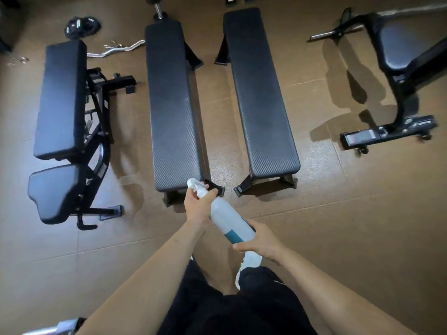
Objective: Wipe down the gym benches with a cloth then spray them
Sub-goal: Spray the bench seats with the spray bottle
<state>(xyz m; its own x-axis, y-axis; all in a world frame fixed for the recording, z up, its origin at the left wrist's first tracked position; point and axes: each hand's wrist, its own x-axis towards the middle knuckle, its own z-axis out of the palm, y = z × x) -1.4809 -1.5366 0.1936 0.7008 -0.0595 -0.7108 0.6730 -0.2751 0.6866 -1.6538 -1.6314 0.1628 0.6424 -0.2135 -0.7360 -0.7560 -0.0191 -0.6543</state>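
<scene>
A white spray bottle (223, 215) with a teal label is held slanted in front of me. My left hand (197, 206) grips its neck and trigger head. My right hand (262, 240) holds its base. The nozzle points toward the near end of the middle flat bench (173, 105), a long black pad. A second flat bench (260, 93) lies parallel on its right. An adjustable bench (60, 100) with a separate seat pad stands at the left, and another padded bench (401, 49) at the far right. No cloth is in sight.
Brown tiled floor (338, 201) surrounds the benches. Weight plates (82, 25) and a curl bar (116, 49) lie at the back left. A chrome bar (333, 33) rests on the floor at the back right. My dark shorts and white shoe (249, 264) are below.
</scene>
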